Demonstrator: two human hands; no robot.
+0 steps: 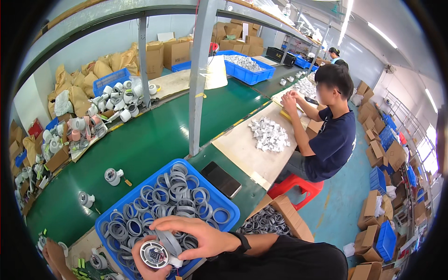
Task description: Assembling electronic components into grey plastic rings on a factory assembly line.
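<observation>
My left hand (139, 259) is closed around a round white fan head (154, 254) with a slotted rim, a dark centre and a short stub. Above it, my right hand (198, 235) pinches a grey ring (169, 242) between thumb and fingers, and its thumb lies near the stub. Whether the ring touches the fan head, I cannot tell. Beneath both hands is a blue tray (235, 211) heaped with grey rings (178, 181).
A phone (221, 179) lies beside the tray. Fan heads (113, 176) sit on the green conveyor (158, 135), near a metal post (198, 93). A co-worker (333, 126) sits right by white parts (268, 134). Another person's hand (55, 255) is lower left. A carton (291, 217) holds rings.
</observation>
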